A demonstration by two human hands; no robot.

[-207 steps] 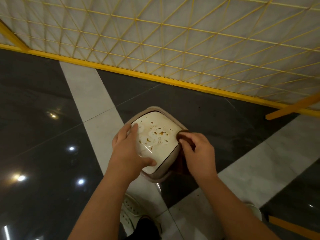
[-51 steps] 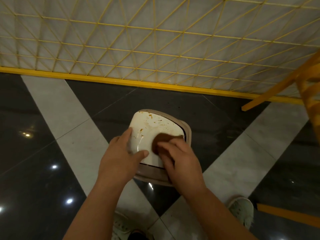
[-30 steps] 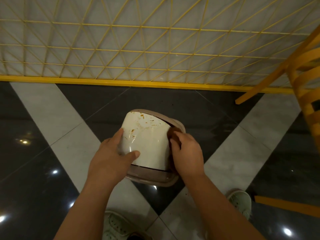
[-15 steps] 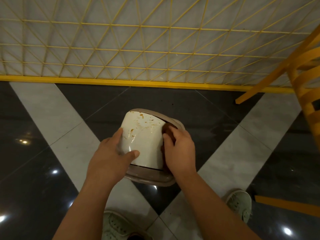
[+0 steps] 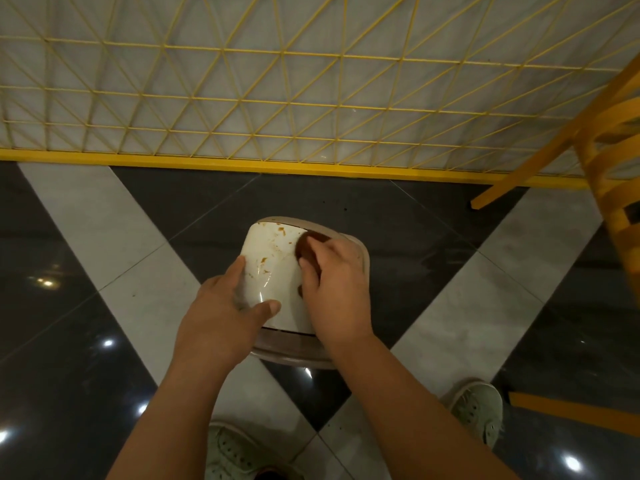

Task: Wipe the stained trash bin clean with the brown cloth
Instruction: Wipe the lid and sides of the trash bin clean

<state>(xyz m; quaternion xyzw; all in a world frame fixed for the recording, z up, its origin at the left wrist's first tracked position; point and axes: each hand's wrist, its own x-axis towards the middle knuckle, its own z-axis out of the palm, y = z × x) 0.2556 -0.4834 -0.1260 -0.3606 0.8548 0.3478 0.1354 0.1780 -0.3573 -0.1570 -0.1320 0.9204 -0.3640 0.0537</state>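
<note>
A small white trash bin (image 5: 273, 265) with a taupe rim is held above the floor, its stained white face turned up toward me. Orange-brown specks dot its upper and left parts. My left hand (image 5: 221, 317) grips the bin's left side, thumb lying across the white face. My right hand (image 5: 336, 289) presses the brown cloth (image 5: 304, 249) against the bin's right side. Most of the cloth is hidden under my fingers.
Below is a glossy dark floor with pale diagonal stripes (image 5: 104, 230). A yellow wire-grid fence (image 5: 311, 116) runs across the back. A yellow wooden chair (image 5: 609, 161) stands at the right. My two pale shoes (image 5: 479, 410) show at the bottom.
My right hand with the cloth has slid up and left across the bin's right side over the last second. Far fewer stains show than several seconds ago. My left hand keeps its grip.
</note>
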